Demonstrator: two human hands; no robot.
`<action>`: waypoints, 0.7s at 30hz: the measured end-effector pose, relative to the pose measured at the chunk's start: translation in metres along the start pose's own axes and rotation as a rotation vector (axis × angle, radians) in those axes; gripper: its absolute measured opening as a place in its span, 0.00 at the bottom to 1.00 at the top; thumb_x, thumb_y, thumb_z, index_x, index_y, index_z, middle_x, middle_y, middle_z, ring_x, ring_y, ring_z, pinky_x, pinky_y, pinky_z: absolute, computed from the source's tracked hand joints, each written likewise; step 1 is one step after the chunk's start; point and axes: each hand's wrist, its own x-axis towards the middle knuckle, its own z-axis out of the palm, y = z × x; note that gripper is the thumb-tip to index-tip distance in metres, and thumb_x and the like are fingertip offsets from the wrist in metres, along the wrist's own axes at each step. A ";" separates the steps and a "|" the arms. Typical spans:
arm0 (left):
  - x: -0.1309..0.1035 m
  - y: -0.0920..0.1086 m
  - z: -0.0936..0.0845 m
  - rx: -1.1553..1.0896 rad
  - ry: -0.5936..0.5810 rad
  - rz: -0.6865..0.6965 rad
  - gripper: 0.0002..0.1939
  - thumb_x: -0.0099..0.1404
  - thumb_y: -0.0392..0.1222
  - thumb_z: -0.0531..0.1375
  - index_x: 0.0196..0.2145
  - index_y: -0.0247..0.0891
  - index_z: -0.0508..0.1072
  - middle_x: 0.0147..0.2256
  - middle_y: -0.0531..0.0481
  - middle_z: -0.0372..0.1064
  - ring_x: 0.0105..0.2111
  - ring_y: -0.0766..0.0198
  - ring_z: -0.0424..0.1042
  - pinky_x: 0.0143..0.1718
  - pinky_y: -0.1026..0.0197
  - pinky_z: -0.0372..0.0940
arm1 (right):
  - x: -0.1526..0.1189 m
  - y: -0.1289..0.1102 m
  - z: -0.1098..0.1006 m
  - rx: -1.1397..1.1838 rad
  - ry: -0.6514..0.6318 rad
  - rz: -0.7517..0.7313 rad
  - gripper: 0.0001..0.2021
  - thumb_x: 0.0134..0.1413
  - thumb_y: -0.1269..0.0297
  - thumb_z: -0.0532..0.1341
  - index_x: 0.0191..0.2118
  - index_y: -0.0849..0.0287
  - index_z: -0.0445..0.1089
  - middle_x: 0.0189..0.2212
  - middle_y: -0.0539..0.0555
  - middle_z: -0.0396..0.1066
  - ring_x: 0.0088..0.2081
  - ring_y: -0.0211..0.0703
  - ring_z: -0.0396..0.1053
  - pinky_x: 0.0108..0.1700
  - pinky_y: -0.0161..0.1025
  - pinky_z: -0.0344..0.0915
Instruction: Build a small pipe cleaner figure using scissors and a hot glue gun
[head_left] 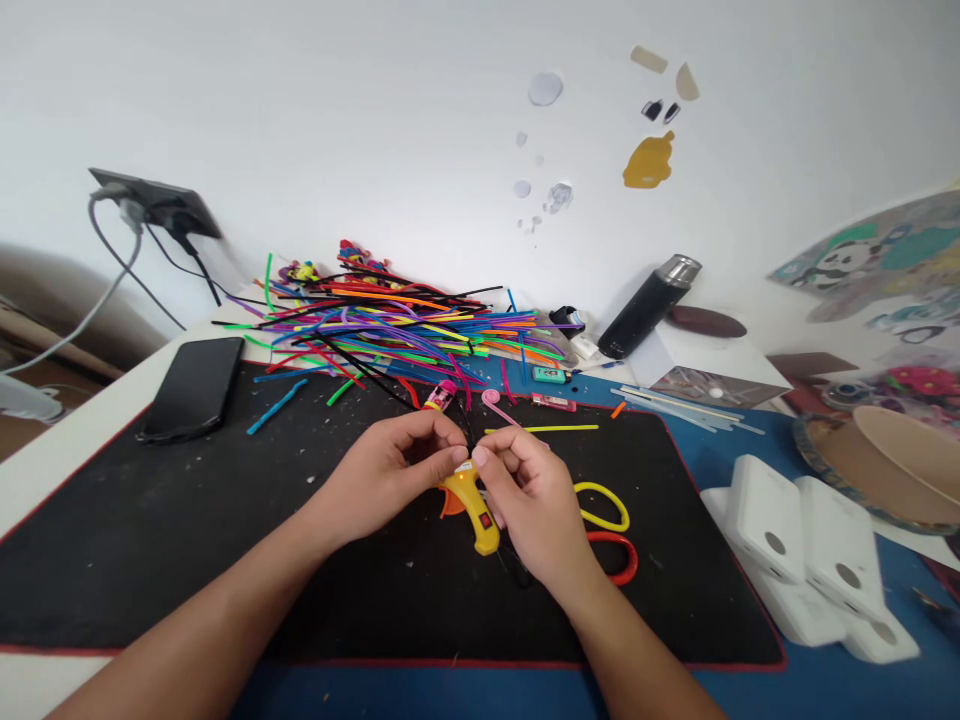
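My left hand point(409, 455) and my right hand point(529, 490) meet over the mat, thumbs and fingers pinched together. Between their fingertips is a thin black pipe cleaner point(471, 432), mostly hidden by the fingers. Just below the hands lies a yellow hot glue gun point(480, 512) with an orange trigger and a small lit light. Scissors point(626, 560) with one yellow and one red handle loop lie partly behind my right hand. A pink-capped glue bottle or tube point(441, 395) is beyond my left fingers, near a pink coiled pipe cleaner point(491, 398).
A heap of coloured pipe cleaners point(390, 325) lies along the wall. On the black mat point(187, 540) are a phone point(193, 385) and loose pieces. A black flask point(649, 305), glue sticks point(675, 405), a lighter point(551, 375) and white devices point(806, 550) stand or lie to the right.
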 end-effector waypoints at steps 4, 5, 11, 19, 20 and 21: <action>-0.001 0.000 0.000 -0.009 -0.002 -0.001 0.11 0.70 0.47 0.65 0.34 0.37 0.76 0.28 0.54 0.70 0.27 0.68 0.65 0.29 0.66 0.62 | 0.000 -0.001 0.000 -0.025 0.003 0.004 0.11 0.65 0.54 0.64 0.36 0.55 0.72 0.18 0.42 0.60 0.18 0.34 0.56 0.21 0.32 0.56; -0.001 0.000 0.000 -0.008 -0.002 -0.003 0.12 0.70 0.48 0.65 0.34 0.37 0.76 0.28 0.54 0.70 0.27 0.68 0.65 0.29 0.66 0.62 | 0.000 -0.001 0.000 -0.032 0.002 0.003 0.11 0.65 0.54 0.64 0.36 0.55 0.72 0.18 0.42 0.60 0.18 0.34 0.56 0.21 0.32 0.56; 0.000 0.001 -0.001 0.007 -0.004 -0.008 0.13 0.70 0.49 0.64 0.34 0.36 0.76 0.28 0.54 0.70 0.28 0.68 0.65 0.30 0.66 0.62 | 0.001 0.002 0.000 -0.083 0.001 -0.019 0.11 0.65 0.54 0.63 0.36 0.56 0.72 0.18 0.41 0.59 0.18 0.33 0.55 0.21 0.32 0.56; 0.001 0.000 -0.001 -0.036 0.004 -0.020 0.14 0.70 0.50 0.65 0.34 0.36 0.76 0.27 0.55 0.68 0.27 0.68 0.63 0.29 0.67 0.60 | 0.000 0.001 0.000 -0.053 -0.005 -0.020 0.11 0.66 0.54 0.63 0.37 0.56 0.72 0.19 0.42 0.60 0.18 0.33 0.55 0.21 0.32 0.57; 0.001 0.000 -0.001 -0.055 0.010 -0.025 0.14 0.70 0.50 0.65 0.34 0.36 0.76 0.27 0.56 0.67 0.26 0.69 0.62 0.28 0.67 0.60 | 0.000 0.001 0.000 -0.043 -0.004 -0.019 0.11 0.66 0.54 0.63 0.37 0.56 0.72 0.19 0.42 0.60 0.18 0.33 0.55 0.21 0.32 0.57; 0.001 -0.001 -0.001 -0.071 0.016 -0.029 0.14 0.70 0.50 0.65 0.33 0.36 0.75 0.26 0.56 0.67 0.26 0.69 0.62 0.28 0.67 0.60 | 0.000 0.002 0.001 -0.033 -0.005 -0.019 0.11 0.66 0.53 0.64 0.38 0.56 0.72 0.19 0.42 0.60 0.18 0.33 0.56 0.21 0.32 0.57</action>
